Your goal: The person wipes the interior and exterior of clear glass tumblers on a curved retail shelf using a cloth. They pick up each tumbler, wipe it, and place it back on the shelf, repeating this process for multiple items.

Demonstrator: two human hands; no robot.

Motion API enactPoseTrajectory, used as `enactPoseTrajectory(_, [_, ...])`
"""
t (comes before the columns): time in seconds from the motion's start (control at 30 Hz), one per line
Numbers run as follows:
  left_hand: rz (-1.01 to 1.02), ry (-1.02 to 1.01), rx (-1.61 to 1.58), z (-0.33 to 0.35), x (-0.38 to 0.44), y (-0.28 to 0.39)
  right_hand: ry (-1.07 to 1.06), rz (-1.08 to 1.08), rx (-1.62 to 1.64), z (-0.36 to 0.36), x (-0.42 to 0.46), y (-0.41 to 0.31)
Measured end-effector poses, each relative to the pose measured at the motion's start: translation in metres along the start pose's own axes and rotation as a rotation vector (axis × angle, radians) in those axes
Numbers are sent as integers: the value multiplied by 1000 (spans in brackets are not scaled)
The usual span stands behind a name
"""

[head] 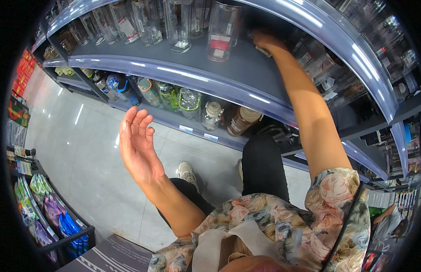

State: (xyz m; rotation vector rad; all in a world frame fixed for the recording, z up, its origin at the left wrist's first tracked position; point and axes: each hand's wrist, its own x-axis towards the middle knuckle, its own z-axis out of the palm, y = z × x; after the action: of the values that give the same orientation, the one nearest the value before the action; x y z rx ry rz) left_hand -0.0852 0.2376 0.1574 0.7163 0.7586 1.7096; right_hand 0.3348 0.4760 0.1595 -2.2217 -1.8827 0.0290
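My right hand (pixel 268 41) reaches deep onto a grey shelf board (pixel 193 68). The edge of a pale folded cloth (pixel 263 51) shows beneath it, pressed near the board; the fingertips are blurred in shadow. Left of this hand stands a clear glass vessel (pixel 221 32) with a red and white label. Further left is a row of tall clear glasses (pixel 147 23). To the right, more clear glassware (pixel 319 64) stands close to my forearm. My left hand (pixel 139 142) hangs in the air over the aisle, empty, its palm turned up and fingers loosely curled.
Below, a lower shelf holds plastic bottles (pixel 190 102) and a brown jug (pixel 243 120). A clear plastic strip (pixel 183 76) runs along the shelf front. Bagged goods (pixel 50 207) fill a rack behind left. Another person (pixel 388 221) is at the far right.
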Motion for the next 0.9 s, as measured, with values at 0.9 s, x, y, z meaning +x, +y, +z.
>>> enactPoseTrajectory(0.9, [-86, -74, 144, 12, -14, -41, 45, -245, 109, -63, -214, -53])
